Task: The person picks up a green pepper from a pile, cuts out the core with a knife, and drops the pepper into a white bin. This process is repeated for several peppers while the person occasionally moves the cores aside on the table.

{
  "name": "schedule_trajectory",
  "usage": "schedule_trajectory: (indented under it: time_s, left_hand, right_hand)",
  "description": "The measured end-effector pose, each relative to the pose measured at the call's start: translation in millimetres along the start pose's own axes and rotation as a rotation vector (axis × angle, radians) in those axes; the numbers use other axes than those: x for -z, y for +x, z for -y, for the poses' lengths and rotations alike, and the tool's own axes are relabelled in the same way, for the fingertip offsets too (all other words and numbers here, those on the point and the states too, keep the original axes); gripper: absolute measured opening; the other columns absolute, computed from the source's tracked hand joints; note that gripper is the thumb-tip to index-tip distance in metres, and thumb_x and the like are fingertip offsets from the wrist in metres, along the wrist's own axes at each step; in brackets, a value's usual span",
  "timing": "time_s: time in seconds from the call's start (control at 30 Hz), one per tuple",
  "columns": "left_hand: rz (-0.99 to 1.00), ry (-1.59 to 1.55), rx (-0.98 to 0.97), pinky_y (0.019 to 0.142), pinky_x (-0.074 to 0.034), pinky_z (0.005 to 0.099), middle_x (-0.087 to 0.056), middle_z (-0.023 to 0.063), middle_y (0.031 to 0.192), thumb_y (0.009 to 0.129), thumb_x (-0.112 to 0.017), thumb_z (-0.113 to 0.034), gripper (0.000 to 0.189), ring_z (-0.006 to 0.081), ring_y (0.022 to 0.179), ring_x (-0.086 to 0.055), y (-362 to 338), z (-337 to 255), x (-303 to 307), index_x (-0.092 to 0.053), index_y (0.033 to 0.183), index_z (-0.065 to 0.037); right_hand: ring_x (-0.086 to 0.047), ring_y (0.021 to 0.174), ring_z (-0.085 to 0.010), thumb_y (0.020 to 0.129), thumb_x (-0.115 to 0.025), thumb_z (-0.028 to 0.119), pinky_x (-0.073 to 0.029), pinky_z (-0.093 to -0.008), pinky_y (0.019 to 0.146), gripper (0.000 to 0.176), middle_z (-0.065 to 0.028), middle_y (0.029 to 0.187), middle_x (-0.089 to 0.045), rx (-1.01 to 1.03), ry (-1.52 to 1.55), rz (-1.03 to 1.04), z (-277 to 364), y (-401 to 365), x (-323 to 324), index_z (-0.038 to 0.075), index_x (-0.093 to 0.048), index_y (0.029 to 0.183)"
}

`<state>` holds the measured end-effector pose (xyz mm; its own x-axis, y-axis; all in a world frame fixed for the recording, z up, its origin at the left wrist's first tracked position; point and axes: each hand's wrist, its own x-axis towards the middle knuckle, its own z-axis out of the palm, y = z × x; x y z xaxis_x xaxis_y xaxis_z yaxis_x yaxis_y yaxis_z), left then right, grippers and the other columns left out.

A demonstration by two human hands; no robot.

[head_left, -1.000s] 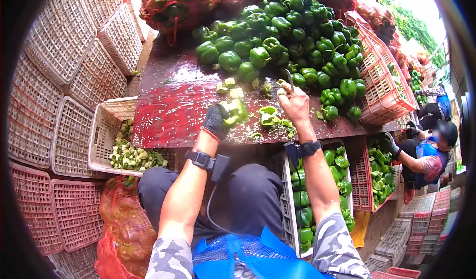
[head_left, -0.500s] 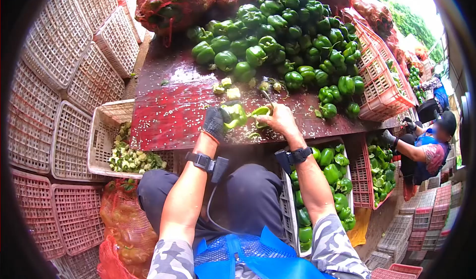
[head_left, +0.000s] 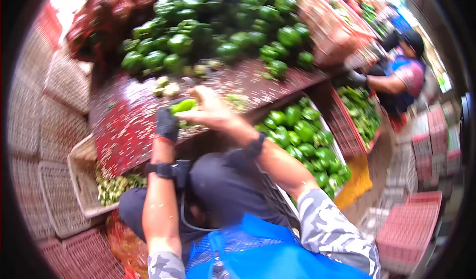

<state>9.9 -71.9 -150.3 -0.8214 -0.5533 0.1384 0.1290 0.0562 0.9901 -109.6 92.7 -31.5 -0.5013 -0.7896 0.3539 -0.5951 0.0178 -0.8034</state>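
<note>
Over table (head_left: 119, 135), left hand (head_left: 167, 124) clasping pepper (head_left: 182, 105)

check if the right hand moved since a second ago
Yes. The right hand has come back from the edge of the pepper pile toward the near edge of the table, and now meets the cut pepper in the gloved left hand.

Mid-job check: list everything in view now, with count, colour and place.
pepper pile: many, green, table's far end
table: one, red-brown, ahead
pepper: one, green, in left hand
pepper crate: one, full, right of lap
scrap crate: one, pale, left
empty crates: several, pale, stacked left
red crates: several, right floor
sacks: red mesh, upper left
co-worker: one, upper right
left hand: black glove, gripping pepper
right hand: bare, at pepper, blurred
</note>
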Motion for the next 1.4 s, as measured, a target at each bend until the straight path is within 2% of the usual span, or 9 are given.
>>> schedule_trajectory:
  time_s: [0.07, 0.13, 0.33, 0.4, 0.53, 0.6, 0.93, 1.03, 1.4]
  left_hand:
    - [0.000, -0.112, 0.042, 0.090, -0.054, 0.0335, -0.072, 0.0111, 0.109, 0.084, -0.054, -0.002, 0.035, 0.0193, 0.099, -0.067, -5.7, -31.1, -9.8, -0.069, 0.116, 0.002]
    - [0.011, 0.111, -0.069, 0.092, -0.053, 0.0346, -0.072, 0.0107, 0.110, 0.085, -0.056, -0.004, 0.034, 0.0199, 0.102, -0.067, -10.4, -57.5, -19.8, -0.068, 0.116, 0.001]
    - [-0.018, 0.259, -0.127, 0.103, -0.048, 0.0372, -0.064, 0.0135, 0.127, 0.094, -0.055, -0.006, 0.039, 0.0235, 0.116, -0.061, -10.6, -81.3, -28.1, -0.057, 0.132, 0.002]
    - [0.035, 0.253, -0.168, 0.106, -0.046, 0.0374, -0.061, 0.0135, 0.133, 0.096, -0.056, -0.006, 0.041, 0.0237, 0.121, -0.058, -13.1, -92.2, -34.4, -0.054, 0.137, 0.001]
    - [0.263, 0.190, -0.138, 0.109, -0.044, 0.0350, -0.055, 0.0166, 0.142, 0.097, -0.058, -0.011, 0.053, 0.0274, 0.129, -0.055, -15.9, -113.4, -47.0, -0.043, 0.146, 0.002]
    - [0.315, -0.616, 0.052, 0.107, -0.047, 0.0371, -0.054, 0.0195, 0.142, 0.098, -0.059, -0.025, 0.059, 0.0310, 0.129, -0.056, -14.0, -114.4, -52.7, -0.042, 0.147, 0.005]
    - [0.131, -0.432, 0.074, 0.100, -0.053, 0.0381, -0.061, 0.0206, 0.133, 0.089, -0.059, -0.017, 0.056, 0.0319, 0.120, -0.062, -21.6, -108.4, -10.0, -0.051, 0.138, 0.008]
    - [0.119, -0.413, 0.095, 0.100, -0.053, 0.0381, -0.061, 0.0206, 0.133, 0.088, -0.059, -0.016, 0.056, 0.0318, 0.120, -0.062, -24.7, -103.2, -4.4, -0.052, 0.138, 0.008]
    - [0.085, -0.402, 0.136, 0.098, -0.054, 0.0379, -0.062, 0.0203, 0.132, 0.087, -0.059, -0.016, 0.055, 0.0315, 0.118, -0.063, -39.8, -89.8, 11.5, -0.053, 0.137, 0.008]
  right_hand:
    - [-0.068, 0.096, -0.0200, 0.076, -0.084, 0.029, -0.054, -0.0352, 0.085, 0.053, -0.0121, 0.103, -0.071, -0.033, -0.159, 0.253, 22.5, 3.2, 24.4, 0.002, -0.064, 0.118]
    - [-0.066, 0.098, -0.0179, 0.077, -0.082, 0.023, -0.054, -0.0349, 0.086, 0.054, -0.0106, 0.106, -0.071, -0.124, 0.275, 0.282, 5.3, -6.5, 16.2, 0.004, -0.062, 0.123]
    - [-0.066, 0.084, -0.0159, 0.072, -0.078, 0.015, -0.055, -0.0336, 0.078, 0.041, -0.0061, 0.096, -0.072, -0.359, 0.760, 0.196, 16.6, -27.8, 22.8, 0.005, -0.069, 0.111]
    - [-0.058, 0.071, -0.0101, 0.078, -0.080, 0.021, -0.049, -0.0278, 0.056, 0.054, -0.0022, 0.088, -0.067, -0.458, 0.864, 0.214, 12.1, -35.3, 27.9, 0.005, -0.063, 0.126]
    - [-0.057, 0.070, -0.0101, 0.080, -0.079, 0.021, -0.044, -0.0260, 0.052, 0.054, -0.0020, 0.094, -0.067, -0.516, 0.917, 0.151, 6.4, -65.8, 68.0, 0.006, -0.061, 0.129]
    - [-0.062, 0.077, -0.0109, 0.081, -0.078, 0.020, -0.049, -0.0264, 0.058, 0.055, -0.0031, 0.099, -0.069, -0.562, 0.888, 0.124, 7.2, -97.9, 103.4, 0.007, -0.060, 0.132]
    - [-0.069, 0.097, -0.0195, 0.079, -0.077, 0.009, -0.057, -0.0327, 0.086, 0.057, -0.0133, 0.111, -0.070, -0.698, -0.247, -0.406, -0.3, -353.6, 280.3, 0.003, -0.057, 0.132]
    - [-0.063, 0.109, -0.0357, 0.075, -0.075, 0.013, -0.051, -0.0412, 0.097, 0.060, -0.0196, 0.117, -0.063, -0.643, -0.619, -0.388, 5.4, -382.9, 265.8, 0.006, -0.057, 0.132]
    - [-0.057, 0.117, -0.0334, 0.065, -0.084, 0.019, -0.056, -0.0410, 0.089, 0.061, -0.0107, 0.125, -0.058, -0.323, -0.986, -0.216, 8.1, -411.9, 217.3, 0.015, -0.064, 0.122]
